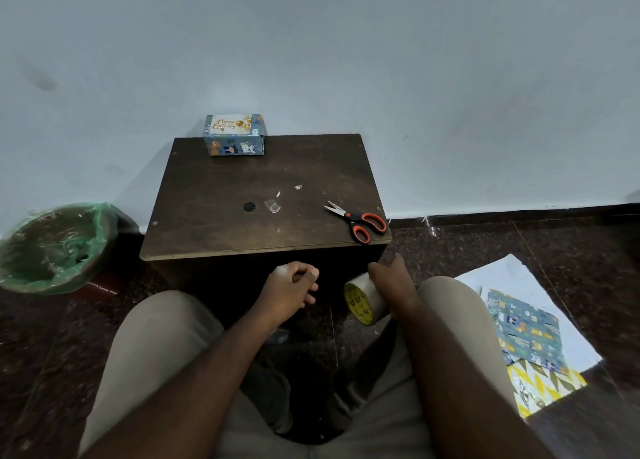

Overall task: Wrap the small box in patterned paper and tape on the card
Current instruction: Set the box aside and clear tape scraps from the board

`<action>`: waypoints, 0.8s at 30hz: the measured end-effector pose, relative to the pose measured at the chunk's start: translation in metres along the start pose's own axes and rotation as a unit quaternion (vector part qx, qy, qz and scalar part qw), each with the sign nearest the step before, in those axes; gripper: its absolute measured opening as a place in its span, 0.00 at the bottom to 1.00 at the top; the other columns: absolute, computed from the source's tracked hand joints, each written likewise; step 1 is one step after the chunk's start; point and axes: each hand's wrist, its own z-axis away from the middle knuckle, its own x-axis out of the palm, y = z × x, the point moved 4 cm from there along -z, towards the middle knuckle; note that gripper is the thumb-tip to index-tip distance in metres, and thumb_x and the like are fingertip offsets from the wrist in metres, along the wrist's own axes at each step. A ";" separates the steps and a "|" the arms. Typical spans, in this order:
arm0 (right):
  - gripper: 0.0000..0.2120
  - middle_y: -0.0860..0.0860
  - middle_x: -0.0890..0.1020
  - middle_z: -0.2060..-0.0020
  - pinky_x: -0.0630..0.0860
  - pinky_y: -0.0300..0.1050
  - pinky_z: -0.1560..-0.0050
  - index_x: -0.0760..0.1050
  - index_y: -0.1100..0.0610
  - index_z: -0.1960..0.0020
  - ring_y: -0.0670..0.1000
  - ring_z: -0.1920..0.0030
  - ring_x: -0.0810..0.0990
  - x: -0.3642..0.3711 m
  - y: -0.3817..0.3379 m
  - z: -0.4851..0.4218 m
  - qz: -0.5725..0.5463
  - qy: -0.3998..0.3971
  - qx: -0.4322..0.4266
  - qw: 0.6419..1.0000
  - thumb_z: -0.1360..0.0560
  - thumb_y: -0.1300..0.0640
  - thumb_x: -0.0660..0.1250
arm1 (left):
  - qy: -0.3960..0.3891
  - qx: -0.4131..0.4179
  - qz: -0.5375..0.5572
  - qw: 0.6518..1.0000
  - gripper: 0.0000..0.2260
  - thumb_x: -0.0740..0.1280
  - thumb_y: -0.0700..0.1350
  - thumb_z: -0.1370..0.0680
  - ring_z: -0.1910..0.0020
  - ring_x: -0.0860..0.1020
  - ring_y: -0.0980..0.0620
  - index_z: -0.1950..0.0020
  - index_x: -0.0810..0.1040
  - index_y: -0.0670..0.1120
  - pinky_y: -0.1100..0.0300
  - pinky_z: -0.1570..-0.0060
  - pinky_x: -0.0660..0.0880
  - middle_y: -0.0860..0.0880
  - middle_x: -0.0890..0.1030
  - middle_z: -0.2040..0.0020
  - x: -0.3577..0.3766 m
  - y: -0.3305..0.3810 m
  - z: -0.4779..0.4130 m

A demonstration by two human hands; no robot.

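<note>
The small box (pixel 239 146), wrapped in blue patterned paper, stands at the far edge of the dark wooden table (pixel 221 181). A white "Happy Birthday" card (pixel 228 124) lies on its top. Below the table's front edge, my right hand (pixel 393 285) grips a roll of clear tape (pixel 362 304) with a yellow core, held over my right knee. My left hand (pixel 289 290) hovers to the left of the roll with its fingers curled and the thumb on the index finger; nothing shows in it.
Orange-handled scissors (pixel 360 219) lie at the table's front right corner, and small tape scraps (pixel 272 205) near its middle. A green-lined bin (pixel 52 247) stands on the floor at the left. Blue patterned paper (pixel 526 327) and yellow paper (pixel 543 386) lie on a white sheet (pixel 502 275) at the right.
</note>
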 end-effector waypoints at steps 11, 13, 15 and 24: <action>0.34 0.51 0.78 0.48 0.75 0.50 0.48 0.65 0.52 0.26 0.53 0.47 0.77 0.004 0.000 -0.003 -0.121 -0.036 -0.013 0.992 0.30 0.71 0.62 | 0.049 0.093 -0.161 0.981 0.13 0.62 0.38 0.18 0.48 0.81 0.55 0.36 0.79 0.46 0.64 0.51 0.78 0.50 0.82 0.45 -0.006 -0.008 -0.001; 0.36 0.53 0.78 0.44 0.75 0.53 0.42 0.65 0.52 0.26 0.55 0.41 0.76 0.002 0.004 -0.003 -0.113 -0.039 -0.004 0.993 0.31 0.71 0.62 | 0.055 0.133 -0.217 0.966 0.18 0.59 0.33 0.21 0.39 0.76 0.54 0.34 0.78 0.46 0.59 0.39 0.75 0.49 0.80 0.39 -0.005 -0.006 -0.003; 0.34 0.53 0.78 0.45 0.75 0.53 0.43 0.66 0.52 0.28 0.55 0.43 0.76 -0.001 0.007 0.001 -0.113 -0.040 0.000 0.993 0.31 0.72 0.62 | 0.057 0.165 -0.273 0.946 0.23 0.59 0.30 0.23 0.33 0.71 0.51 0.31 0.76 0.44 0.54 0.33 0.71 0.49 0.76 0.35 -0.002 -0.002 -0.003; 0.29 0.53 0.80 0.44 0.75 0.47 0.53 0.70 0.51 0.36 0.55 0.44 0.77 0.002 0.028 0.019 -0.154 -0.051 0.029 0.986 0.33 0.71 0.62 | 0.101 0.261 -0.431 0.858 0.24 0.64 0.35 0.25 0.29 0.70 0.46 0.28 0.73 0.42 0.47 0.31 0.65 0.45 0.74 0.31 0.015 0.005 -0.003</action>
